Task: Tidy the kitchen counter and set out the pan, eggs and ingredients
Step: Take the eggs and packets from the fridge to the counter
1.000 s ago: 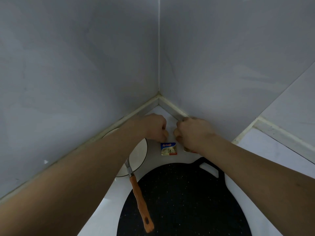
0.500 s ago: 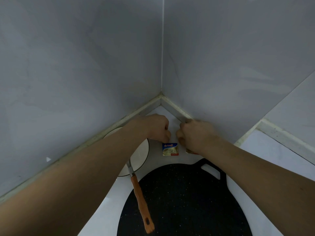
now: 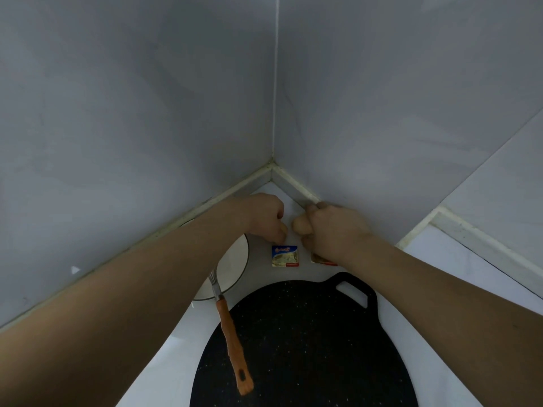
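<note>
The right hand [image 3: 335, 230] grips a pale beige egg [image 3: 300, 227] just beside the empty curled left hand [image 3: 266, 218], while the round black speckled pan [image 3: 308, 348] and small butter packet [image 3: 285, 256] already lie below them, so little seems left.

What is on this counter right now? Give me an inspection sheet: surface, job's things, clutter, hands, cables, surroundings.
Surface: white counter in a corner between grey walls.
Job's things: black griddle pan nearest the camera; egg in the right hand; butter packet lying flat beyond the pan; second packet mostly hidden under the right hand; white bowl at left; whisk with orange handle, wires on the bowl, handle over the pan's edge.
Clutter: nothing seen.
Hands: left hand curled, contents hidden; right hand holds the egg.
Cables: nothing seen.
Surroundings: grey walls with pale sealing strip.
</note>
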The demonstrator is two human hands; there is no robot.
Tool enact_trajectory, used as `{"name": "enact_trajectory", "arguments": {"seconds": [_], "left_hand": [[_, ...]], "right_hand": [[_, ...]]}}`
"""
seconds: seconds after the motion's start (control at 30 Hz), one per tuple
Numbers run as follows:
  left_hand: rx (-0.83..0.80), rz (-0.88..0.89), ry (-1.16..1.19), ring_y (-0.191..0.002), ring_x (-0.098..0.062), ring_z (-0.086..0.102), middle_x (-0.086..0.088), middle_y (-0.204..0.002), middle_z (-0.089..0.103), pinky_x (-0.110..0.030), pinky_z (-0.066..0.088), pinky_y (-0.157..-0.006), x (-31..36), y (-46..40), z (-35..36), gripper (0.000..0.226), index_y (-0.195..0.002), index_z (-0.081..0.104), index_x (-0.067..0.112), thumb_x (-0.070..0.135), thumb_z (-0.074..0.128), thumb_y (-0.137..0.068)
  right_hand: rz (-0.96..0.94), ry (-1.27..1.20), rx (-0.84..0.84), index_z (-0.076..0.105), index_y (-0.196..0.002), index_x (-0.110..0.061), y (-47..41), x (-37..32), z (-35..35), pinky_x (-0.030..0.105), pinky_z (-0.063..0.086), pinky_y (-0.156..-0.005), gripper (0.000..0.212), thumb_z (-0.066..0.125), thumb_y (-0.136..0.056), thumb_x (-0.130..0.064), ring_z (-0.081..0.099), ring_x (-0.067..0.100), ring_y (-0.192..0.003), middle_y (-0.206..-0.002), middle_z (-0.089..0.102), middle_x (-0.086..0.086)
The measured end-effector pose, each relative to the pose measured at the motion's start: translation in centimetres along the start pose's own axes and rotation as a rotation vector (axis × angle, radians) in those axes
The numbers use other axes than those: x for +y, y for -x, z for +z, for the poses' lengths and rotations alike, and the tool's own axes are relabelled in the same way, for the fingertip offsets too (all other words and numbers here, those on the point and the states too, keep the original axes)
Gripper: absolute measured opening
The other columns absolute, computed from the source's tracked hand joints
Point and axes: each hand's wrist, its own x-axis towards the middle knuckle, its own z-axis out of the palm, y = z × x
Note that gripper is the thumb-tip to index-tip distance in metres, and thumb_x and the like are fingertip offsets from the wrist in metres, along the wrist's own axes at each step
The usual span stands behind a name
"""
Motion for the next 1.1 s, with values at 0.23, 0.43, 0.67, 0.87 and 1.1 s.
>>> {"name": "enact_trajectory", "arguments": {"seconds": [0.23, 0.43, 0.67, 0.87, 1.1], "left_hand": [[-0.008, -0.028, 0.057, -0.131, -0.019, 0.042, -0.003, -0.147, 0.039, -0.025, 0.039, -0.098, -0.2, 0.0, -0.1, 0.079, -0.145, 0.036, 0.017, 0.044, 0.070, -0.080], [0.038, -0.014, 0.037, -0.136, -0.020, 0.036, -0.004, -0.152, 0.033, -0.028, 0.036, -0.104, 0.1, 1.0, 0.0, 0.078, -0.148, 0.031, 0.018, 0.046, 0.065, -0.083], [0.081, -0.013, 0.033, -0.138, -0.021, 0.031, -0.003, -0.153, 0.028, -0.028, 0.033, -0.105, 0.7, 2.1, -0.3, 0.077, -0.150, 0.027, 0.017, 0.042, 0.064, -0.087], [0.098, -0.006, 0.017, -0.143, -0.020, 0.025, -0.005, -0.157, 0.024, -0.027, 0.026, -0.110, 1.8, 2.6, -0.5, 0.075, -0.151, 0.024, 0.014, 0.041, 0.060, -0.091], [0.113, -0.012, 0.008, -0.136, -0.023, 0.035, -0.009, -0.150, 0.035, -0.031, 0.032, -0.110, 3.1, 3.5, -0.7, 0.062, -0.144, 0.037, 0.009, 0.036, 0.058, -0.092]], "right_hand": [[-0.028, -0.041, 0.025, 0.027, -0.146, -0.014, 0.7, 0.1, -0.6, 0.030, 0.043, -0.088, 0.072, 0.059, -0.087, -0.040, 0.048, 0.024, -0.120, -0.139, 0.042, 0.006], [-0.028, -0.030, 0.037, 0.018, -0.149, -0.015, 2.1, 0.5, -1.3, 0.035, 0.032, -0.106, 0.083, 0.061, -0.084, -0.043, 0.033, 0.024, -0.135, -0.153, 0.024, 0.004], [-0.015, -0.018, 0.047, 0.018, -0.148, -0.014, 3.2, 0.7, -1.8, 0.034, 0.034, -0.104, 0.081, 0.060, -0.085, -0.044, 0.033, 0.023, -0.134, -0.153, 0.024, 0.004], [0.000, -0.015, 0.055, 0.019, -0.148, -0.015, 3.9, 0.8, -1.9, 0.035, 0.034, -0.103, 0.080, 0.058, -0.086, -0.046, 0.034, 0.024, -0.134, -0.152, 0.025, 0.004], [0.014, -0.020, 0.058, 0.020, -0.148, -0.015, 4.8, 0.7, -2.4, 0.035, 0.034, -0.102, 0.080, 0.060, -0.085, -0.045, 0.035, 0.024, -0.133, -0.152, 0.025, 0.004]]}}
